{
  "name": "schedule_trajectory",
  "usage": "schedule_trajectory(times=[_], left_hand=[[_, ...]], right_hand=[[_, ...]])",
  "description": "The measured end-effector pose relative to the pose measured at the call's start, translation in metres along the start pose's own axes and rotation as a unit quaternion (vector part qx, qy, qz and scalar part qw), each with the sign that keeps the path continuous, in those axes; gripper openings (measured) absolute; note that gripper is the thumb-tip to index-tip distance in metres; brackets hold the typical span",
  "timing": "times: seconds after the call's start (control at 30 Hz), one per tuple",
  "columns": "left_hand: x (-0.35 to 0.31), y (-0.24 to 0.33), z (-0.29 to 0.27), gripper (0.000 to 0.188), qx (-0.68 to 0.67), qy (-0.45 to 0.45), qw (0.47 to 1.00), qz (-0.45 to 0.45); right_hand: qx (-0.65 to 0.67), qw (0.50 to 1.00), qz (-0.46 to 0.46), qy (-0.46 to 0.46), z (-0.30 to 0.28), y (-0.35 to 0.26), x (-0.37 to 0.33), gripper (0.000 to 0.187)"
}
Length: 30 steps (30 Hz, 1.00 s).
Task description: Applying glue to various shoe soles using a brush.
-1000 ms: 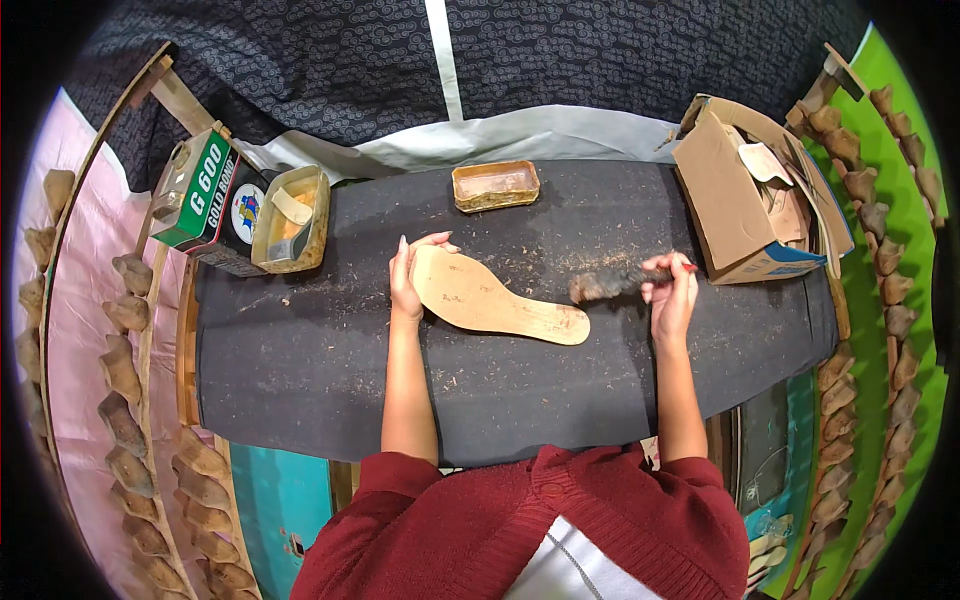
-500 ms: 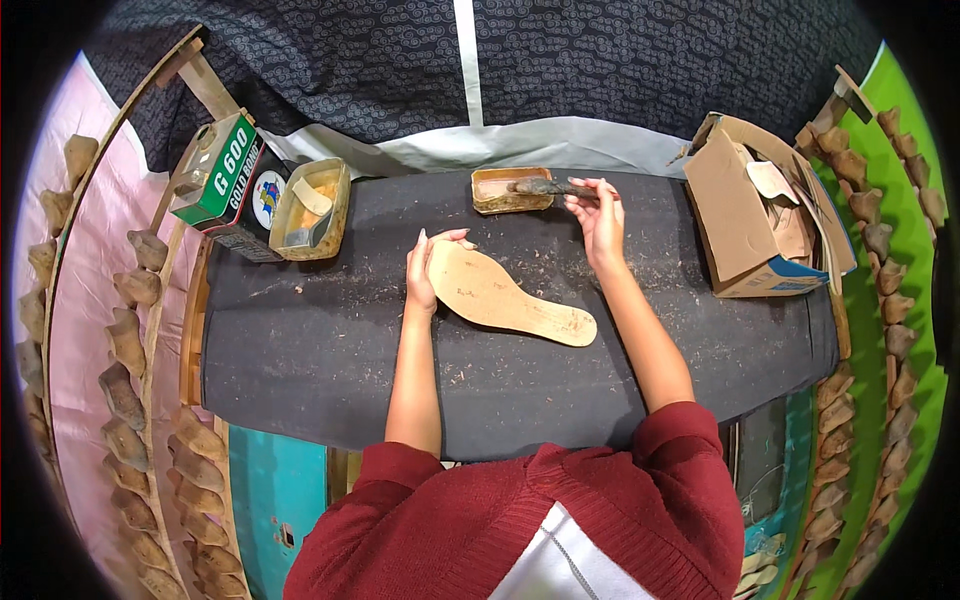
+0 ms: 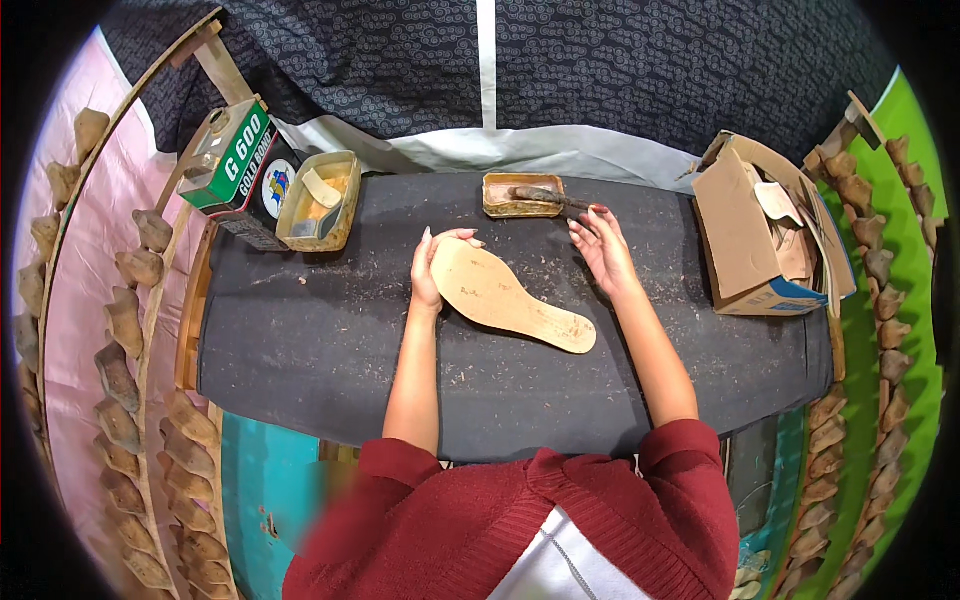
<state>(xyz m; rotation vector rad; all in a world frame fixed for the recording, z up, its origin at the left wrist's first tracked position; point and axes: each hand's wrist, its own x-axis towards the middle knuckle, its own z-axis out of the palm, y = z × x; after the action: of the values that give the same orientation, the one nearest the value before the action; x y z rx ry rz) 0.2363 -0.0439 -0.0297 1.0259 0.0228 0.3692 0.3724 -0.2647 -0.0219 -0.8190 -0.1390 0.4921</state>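
Observation:
A tan shoe insole with small dark marks lies at a slant over the table, wide end to the left. My left hand grips that wide end, with the fingers partly hidden behind it. A dark, crusted brush rests in a small tan rectangular tray, its handle sticking out over the right side. Beside the handle's end is my right hand, fingers apart and palm turned inward. The fingertips are close to the handle or just touching it; nothing lies in the palm.
A green and black metal can stands at the back left, beside a tan container with scraps. At the right sits a cardboard box of cut pieces. Shavings dot the black-covered table. Racks of wooden shoe lasts line both sides.
The brush has come down to rest in the tray. My right hand has loosened from its handle and drawn slightly nearer me. My left hand still holds the insole.

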Motion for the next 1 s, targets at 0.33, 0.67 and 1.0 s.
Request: schedule_trajectory(times=[0.33, 0.67, 1.0], left_hand=[[0.003, 0.0, -0.002, 0.062, -0.053, -0.024, 0.998, 0.013], [0.003, 0.01, -0.004, 0.063, -0.184, -0.063, 0.98, 0.051], [-0.109, 0.061, 0.01, 0.061, -0.084, 0.039, 0.994, 0.05]], right_hand=[[-0.264, 0.957, 0.091, -0.072, -0.02, -0.028, -0.074, 0.032], [-0.245, 0.954, 0.142, -0.094, -0.011, -0.024, -0.147, 0.038], [-0.196, 0.969, 0.117, -0.091, 0.014, -0.007, -0.211, 0.036]])
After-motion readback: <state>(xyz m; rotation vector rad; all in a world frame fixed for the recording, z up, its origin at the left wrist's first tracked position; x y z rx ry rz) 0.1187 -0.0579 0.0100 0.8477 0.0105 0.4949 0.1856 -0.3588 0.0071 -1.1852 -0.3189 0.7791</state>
